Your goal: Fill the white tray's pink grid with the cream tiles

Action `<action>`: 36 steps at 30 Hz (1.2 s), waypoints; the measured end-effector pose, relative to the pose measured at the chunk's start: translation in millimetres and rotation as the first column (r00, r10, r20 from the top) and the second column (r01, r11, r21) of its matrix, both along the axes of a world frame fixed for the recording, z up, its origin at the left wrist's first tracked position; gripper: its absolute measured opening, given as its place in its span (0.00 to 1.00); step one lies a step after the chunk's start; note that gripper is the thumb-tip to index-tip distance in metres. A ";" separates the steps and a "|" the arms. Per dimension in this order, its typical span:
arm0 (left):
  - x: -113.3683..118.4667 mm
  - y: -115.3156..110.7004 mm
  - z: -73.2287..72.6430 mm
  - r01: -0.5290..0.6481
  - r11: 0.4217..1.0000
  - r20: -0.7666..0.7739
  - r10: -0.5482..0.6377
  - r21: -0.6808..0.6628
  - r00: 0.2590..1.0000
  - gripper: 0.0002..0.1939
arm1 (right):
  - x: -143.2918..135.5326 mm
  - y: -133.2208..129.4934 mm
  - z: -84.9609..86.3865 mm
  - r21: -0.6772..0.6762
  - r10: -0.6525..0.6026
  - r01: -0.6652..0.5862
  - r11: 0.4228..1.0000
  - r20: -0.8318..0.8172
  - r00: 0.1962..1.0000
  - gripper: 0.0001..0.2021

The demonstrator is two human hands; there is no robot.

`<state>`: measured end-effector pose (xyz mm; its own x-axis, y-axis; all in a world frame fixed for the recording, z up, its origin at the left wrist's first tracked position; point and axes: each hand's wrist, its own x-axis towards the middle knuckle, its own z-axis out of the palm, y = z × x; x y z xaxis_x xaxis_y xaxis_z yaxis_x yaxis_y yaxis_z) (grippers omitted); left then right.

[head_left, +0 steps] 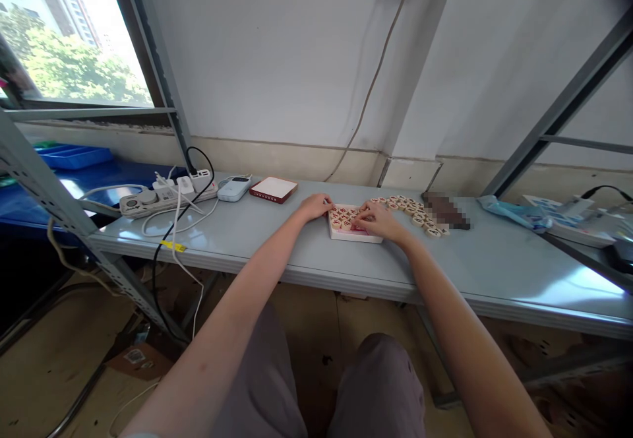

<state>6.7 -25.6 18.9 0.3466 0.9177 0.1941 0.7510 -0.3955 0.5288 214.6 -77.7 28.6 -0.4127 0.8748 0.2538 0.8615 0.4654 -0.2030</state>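
Round cream discs [345, 216] sit in white rectangular box [355, 236] between hands: left hand [316, 206] curled at rim, right hand [376, 219] bent over discs, grips unclear. Best seated flat.

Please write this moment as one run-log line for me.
left hand: at edge of white box | right hand: over pieces in box | loose pieces: on table, right of box

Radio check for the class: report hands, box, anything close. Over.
Left hand at left edge of white box, right hand over its right side. Round pieces inside. Loose pieces right of box.
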 end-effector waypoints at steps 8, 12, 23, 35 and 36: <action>0.3 -2.2 3.1 -0.007 1.000 -0.004 0.007 -0.013 1.000 0.16 | 13.9 6.8 -5.6 0.274 -0.463 0.472 0.838 -0.101 0.881 0.16; 0.1 -2.8 3.3 0.000 1.000 0.000 0.000 -0.016 1.000 0.17 | 22.9 7.4 -17.1 0.328 -0.567 0.544 0.773 -0.029 0.823 0.20; 0.7 1.8 -2.6 0.013 0.999 0.042 -0.011 -0.038 0.999 0.15 | 22.9 28.1 -32.6 0.282 -0.484 0.430 0.857 0.156 0.861 0.21; 0.1 5.6 -6.0 0.011 1.000 0.050 -0.010 -0.016 0.999 0.16 | 21.5 30.1 -32.1 0.332 -0.492 0.431 0.839 0.122 0.862 0.19; 0.1 5.4 -6.1 0.008 1.000 0.055 -0.007 -0.017 0.998 0.16 | 21.8 30.9 -32.6 0.303 -0.485 0.429 0.851 0.140 0.863 0.19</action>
